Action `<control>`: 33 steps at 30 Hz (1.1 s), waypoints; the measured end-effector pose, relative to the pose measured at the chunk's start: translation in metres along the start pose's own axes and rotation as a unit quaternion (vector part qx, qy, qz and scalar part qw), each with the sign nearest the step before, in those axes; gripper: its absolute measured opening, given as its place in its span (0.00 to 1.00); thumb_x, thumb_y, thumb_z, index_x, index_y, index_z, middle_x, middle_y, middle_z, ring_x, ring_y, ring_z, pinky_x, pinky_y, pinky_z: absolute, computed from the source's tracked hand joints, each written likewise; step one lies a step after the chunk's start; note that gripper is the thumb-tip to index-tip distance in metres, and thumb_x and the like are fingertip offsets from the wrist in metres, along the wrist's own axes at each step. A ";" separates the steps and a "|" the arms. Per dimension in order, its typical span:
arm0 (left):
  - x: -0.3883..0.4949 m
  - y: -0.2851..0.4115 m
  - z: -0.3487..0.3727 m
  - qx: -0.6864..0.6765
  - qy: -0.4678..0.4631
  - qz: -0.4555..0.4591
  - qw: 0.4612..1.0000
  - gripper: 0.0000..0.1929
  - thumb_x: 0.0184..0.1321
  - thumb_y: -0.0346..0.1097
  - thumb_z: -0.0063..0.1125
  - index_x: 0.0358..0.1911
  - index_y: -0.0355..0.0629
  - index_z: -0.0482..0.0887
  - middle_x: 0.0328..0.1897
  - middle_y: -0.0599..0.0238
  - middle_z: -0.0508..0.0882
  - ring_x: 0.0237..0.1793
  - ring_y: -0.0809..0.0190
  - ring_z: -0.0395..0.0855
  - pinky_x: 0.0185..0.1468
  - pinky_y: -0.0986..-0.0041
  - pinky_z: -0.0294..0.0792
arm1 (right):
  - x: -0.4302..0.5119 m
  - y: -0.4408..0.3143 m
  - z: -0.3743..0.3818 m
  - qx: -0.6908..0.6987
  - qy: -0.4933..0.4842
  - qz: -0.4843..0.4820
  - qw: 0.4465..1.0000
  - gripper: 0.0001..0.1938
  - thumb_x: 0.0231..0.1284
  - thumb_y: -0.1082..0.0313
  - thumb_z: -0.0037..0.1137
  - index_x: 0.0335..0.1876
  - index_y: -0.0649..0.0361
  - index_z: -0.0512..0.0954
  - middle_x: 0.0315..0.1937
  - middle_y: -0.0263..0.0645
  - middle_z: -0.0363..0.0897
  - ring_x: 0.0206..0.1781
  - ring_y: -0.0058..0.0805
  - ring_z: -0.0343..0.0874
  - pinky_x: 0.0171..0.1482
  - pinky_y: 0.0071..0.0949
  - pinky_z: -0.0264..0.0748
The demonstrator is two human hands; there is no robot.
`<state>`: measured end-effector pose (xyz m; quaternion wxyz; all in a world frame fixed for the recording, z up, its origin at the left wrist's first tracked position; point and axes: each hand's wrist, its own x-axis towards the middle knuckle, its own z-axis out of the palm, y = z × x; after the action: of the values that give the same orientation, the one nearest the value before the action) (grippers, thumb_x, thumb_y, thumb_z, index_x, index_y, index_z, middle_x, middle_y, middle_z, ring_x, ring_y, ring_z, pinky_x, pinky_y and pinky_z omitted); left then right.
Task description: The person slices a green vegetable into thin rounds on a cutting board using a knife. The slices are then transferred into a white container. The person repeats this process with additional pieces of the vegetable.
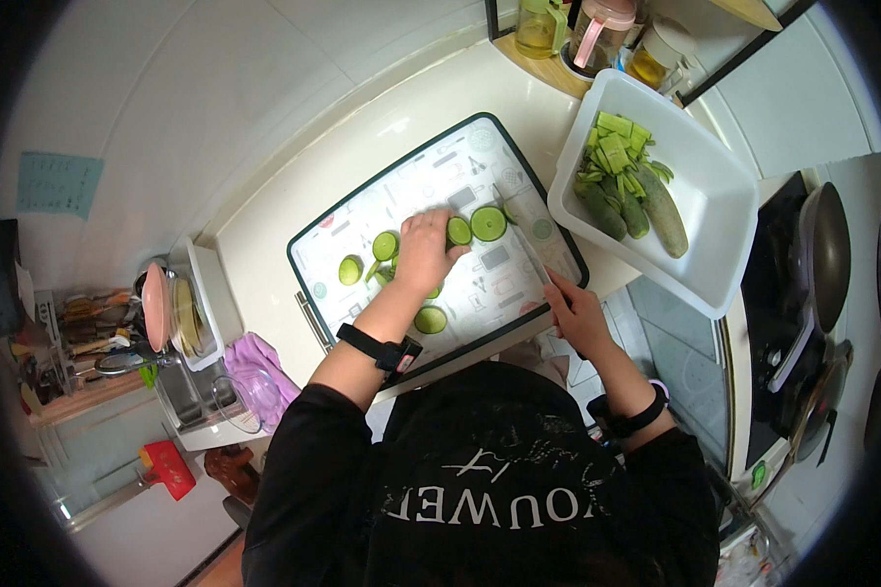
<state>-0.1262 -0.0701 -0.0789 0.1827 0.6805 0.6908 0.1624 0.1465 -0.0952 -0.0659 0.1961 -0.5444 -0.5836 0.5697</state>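
My left hand (426, 246) rests on the white printed cutting board (382, 209) with its dark rim, thumb and fingertips around a round cut piece of green cucumber-like vegetable (459, 231). Just right of it lies a larger cut round (488, 223), flat face up. In my right hand (578, 312) is the handle of a kitchen knife (530, 253), its blade slanting up across the board's right part. A thin slice (510, 212) sits against the blade. More rounds, including one (350, 270) at the left and another (431, 320) below my left hand, lie about; some pieces are partly hidden by my hand.
A white plastic tub (712, 213) at the right holds whole vegetables (661, 209) and cut green pieces (613, 150). Behind it, jars (606, 33) stand on a rack. A hob with a pan (826, 257) is far right; a sink (183, 396) and dish rack (205, 308) are left.
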 end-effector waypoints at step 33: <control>-0.024 0.034 0.031 -0.125 0.100 0.023 0.987 0.27 0.47 0.27 0.70 0.53 0.40 0.75 0.54 0.52 0.73 0.54 0.41 0.74 0.52 0.59 0.71 | -0.010 -0.025 -0.009 -0.072 -0.047 0.008 0.996 0.20 0.73 0.56 0.44 0.62 0.59 0.75 0.32 0.44 0.85 0.35 0.43 0.84 0.41 0.32 0.76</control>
<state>-0.0819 -0.0942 -0.0891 0.1925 0.6485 0.6636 0.3195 0.1471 -0.0933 -0.0375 0.1242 -0.5346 -0.6274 0.5523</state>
